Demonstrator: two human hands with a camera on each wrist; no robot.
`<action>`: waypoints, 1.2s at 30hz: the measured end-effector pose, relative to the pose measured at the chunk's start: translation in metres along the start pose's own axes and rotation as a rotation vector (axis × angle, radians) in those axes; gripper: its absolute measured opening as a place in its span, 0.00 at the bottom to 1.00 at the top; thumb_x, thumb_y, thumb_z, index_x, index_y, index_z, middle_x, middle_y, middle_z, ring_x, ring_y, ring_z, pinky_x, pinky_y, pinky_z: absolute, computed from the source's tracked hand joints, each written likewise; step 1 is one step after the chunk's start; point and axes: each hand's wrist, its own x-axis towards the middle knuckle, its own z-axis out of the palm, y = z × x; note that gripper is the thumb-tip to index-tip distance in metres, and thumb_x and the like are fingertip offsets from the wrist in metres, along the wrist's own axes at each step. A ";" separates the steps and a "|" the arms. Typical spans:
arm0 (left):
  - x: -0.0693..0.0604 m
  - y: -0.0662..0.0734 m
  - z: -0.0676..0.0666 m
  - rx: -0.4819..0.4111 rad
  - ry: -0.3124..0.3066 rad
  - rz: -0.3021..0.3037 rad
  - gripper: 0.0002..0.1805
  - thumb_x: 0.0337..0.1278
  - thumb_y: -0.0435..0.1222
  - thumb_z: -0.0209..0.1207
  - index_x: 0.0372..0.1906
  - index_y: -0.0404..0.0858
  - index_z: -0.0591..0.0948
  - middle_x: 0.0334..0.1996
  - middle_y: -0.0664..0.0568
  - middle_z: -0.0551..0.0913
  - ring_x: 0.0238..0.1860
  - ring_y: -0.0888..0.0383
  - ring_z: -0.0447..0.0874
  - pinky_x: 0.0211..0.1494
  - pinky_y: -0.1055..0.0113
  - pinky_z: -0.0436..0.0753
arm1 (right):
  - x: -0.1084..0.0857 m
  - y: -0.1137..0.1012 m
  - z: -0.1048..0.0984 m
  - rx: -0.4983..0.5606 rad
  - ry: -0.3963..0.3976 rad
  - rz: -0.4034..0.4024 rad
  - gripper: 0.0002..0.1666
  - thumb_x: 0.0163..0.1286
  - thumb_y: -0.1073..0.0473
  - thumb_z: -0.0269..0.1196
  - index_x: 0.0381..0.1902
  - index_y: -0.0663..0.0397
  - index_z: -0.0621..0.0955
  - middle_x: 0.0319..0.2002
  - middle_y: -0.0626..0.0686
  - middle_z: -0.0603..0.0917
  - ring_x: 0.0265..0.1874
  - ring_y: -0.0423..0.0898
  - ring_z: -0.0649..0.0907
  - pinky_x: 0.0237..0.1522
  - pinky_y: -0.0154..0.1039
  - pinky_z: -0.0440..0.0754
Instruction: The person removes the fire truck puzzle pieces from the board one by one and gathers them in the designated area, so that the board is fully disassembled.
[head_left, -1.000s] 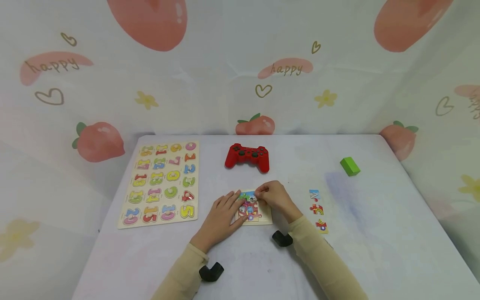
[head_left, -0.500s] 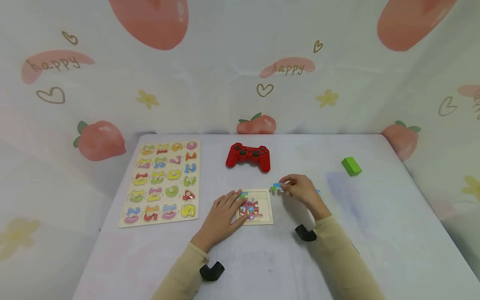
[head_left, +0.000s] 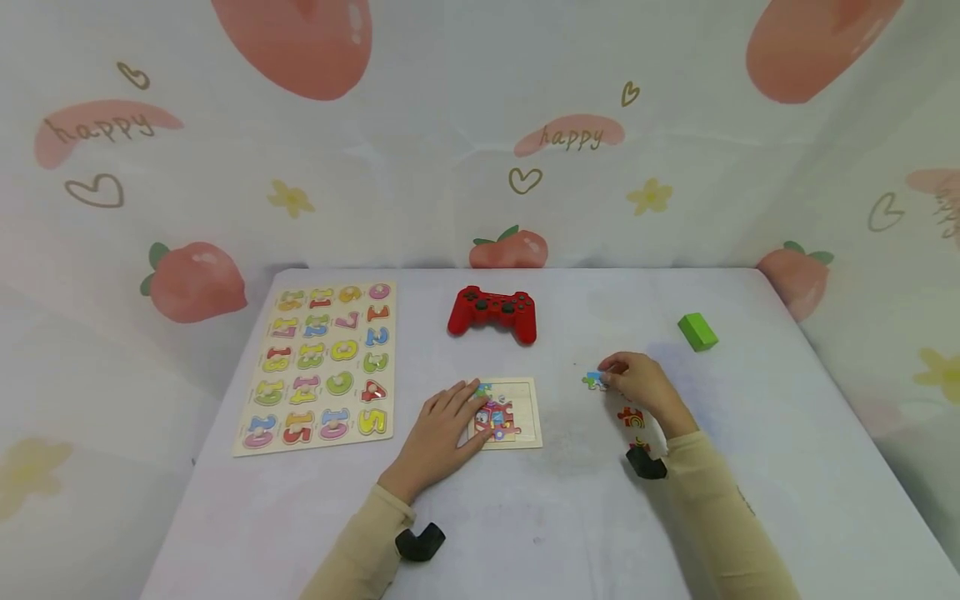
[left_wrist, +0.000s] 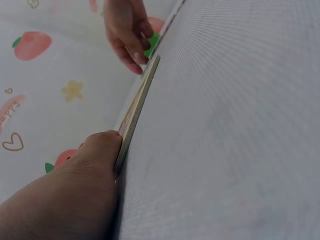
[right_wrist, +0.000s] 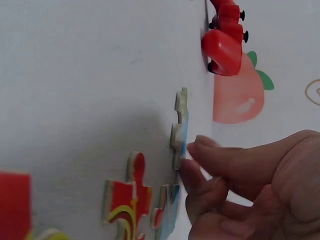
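Note:
My left hand lies spread on the left side of a small wooden puzzle board. Its thumb rests along the board's near side in the left wrist view. A red vehicle picture fills the board's left part; bare wood shows on the right. To the right of the board, my right hand pinches the edge of a blue-and-green puzzle piece with thumb and fingertip, at the table surface. Beside it lie a red-and-yellow piece and a light-blue piece, seen in the right wrist view.
A wooden number board lies at the left. At the back is a red game controller, and a green block sits at the back right. Another loose puzzle piece lies partly covered near the right wrist.
My right hand has lifted the blue-and-green piece off the puzzle board and carried it right, beside the loose pieces. My left hand has stayed on the board.

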 end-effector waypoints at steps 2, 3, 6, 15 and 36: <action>0.000 0.000 -0.001 -0.007 0.010 0.007 0.31 0.63 0.57 0.51 0.68 0.50 0.68 0.72 0.54 0.61 0.72 0.53 0.56 0.71 0.51 0.61 | 0.000 0.000 0.003 -0.020 0.008 -0.015 0.13 0.67 0.61 0.60 0.48 0.60 0.81 0.42 0.61 0.83 0.34 0.50 0.80 0.32 0.39 0.76; 0.000 0.000 -0.001 -0.011 0.010 0.008 0.31 0.64 0.57 0.51 0.68 0.49 0.68 0.72 0.54 0.61 0.72 0.53 0.56 0.71 0.51 0.61 | 0.000 0.000 0.004 -0.031 0.008 -0.027 0.14 0.66 0.61 0.61 0.49 0.59 0.81 0.43 0.61 0.82 0.36 0.52 0.80 0.33 0.40 0.77; 0.000 0.000 -0.002 -0.010 -0.015 -0.004 0.31 0.64 0.58 0.49 0.69 0.50 0.67 0.73 0.54 0.60 0.73 0.54 0.55 0.72 0.51 0.59 | 0.000 0.000 0.006 -0.058 -0.002 -0.055 0.14 0.64 0.63 0.64 0.48 0.58 0.81 0.44 0.62 0.81 0.39 0.54 0.81 0.36 0.45 0.78; -0.001 0.001 -0.001 -0.004 -0.023 -0.010 0.32 0.64 0.59 0.48 0.69 0.51 0.67 0.73 0.55 0.60 0.73 0.55 0.54 0.72 0.52 0.59 | -0.005 0.001 0.011 -0.108 -0.020 -0.141 0.13 0.61 0.67 0.64 0.45 0.60 0.79 0.41 0.62 0.78 0.38 0.55 0.79 0.38 0.48 0.78; 0.000 0.000 0.000 -0.005 -0.017 -0.014 0.32 0.65 0.60 0.46 0.69 0.52 0.67 0.73 0.57 0.59 0.73 0.56 0.54 0.72 0.51 0.59 | -0.022 -0.076 0.086 -0.018 0.052 -0.241 0.12 0.63 0.58 0.67 0.43 0.58 0.81 0.38 0.52 0.78 0.31 0.43 0.74 0.33 0.36 0.75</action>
